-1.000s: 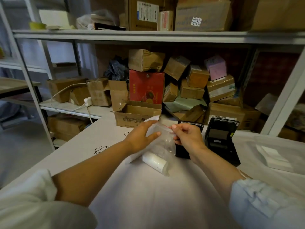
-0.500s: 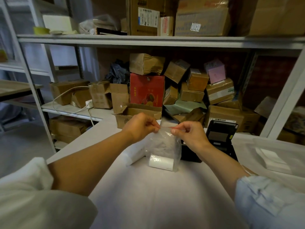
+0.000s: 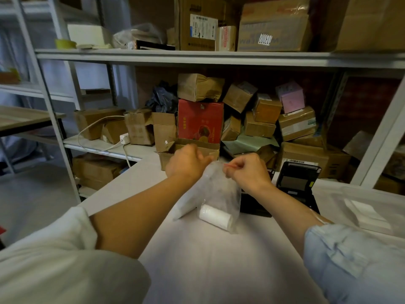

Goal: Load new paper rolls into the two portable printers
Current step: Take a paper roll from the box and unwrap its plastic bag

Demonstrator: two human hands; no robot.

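A clear plastic bag hangs above the white table, its top edge pinched by both hands. My left hand grips the left side of the bag's mouth and my right hand pinches the right side. Two white paper rolls sit inside: one roll lies at the bottom, another roll leans at the left. Behind my right hand stands a black portable printer with its lid up. A second black printer is mostly hidden behind the bag and my right arm.
An open cardboard box stands on the table behind my hands. Metal shelves hold many cardboard boxes and a red box. A clear bag with white paper lies at the right. A white cable hangs at the left shelf.
Both hands have lifted the bag upright off the table and closed on its top edge. The roll has slid to the bag's bottom. The view has tilted upward.
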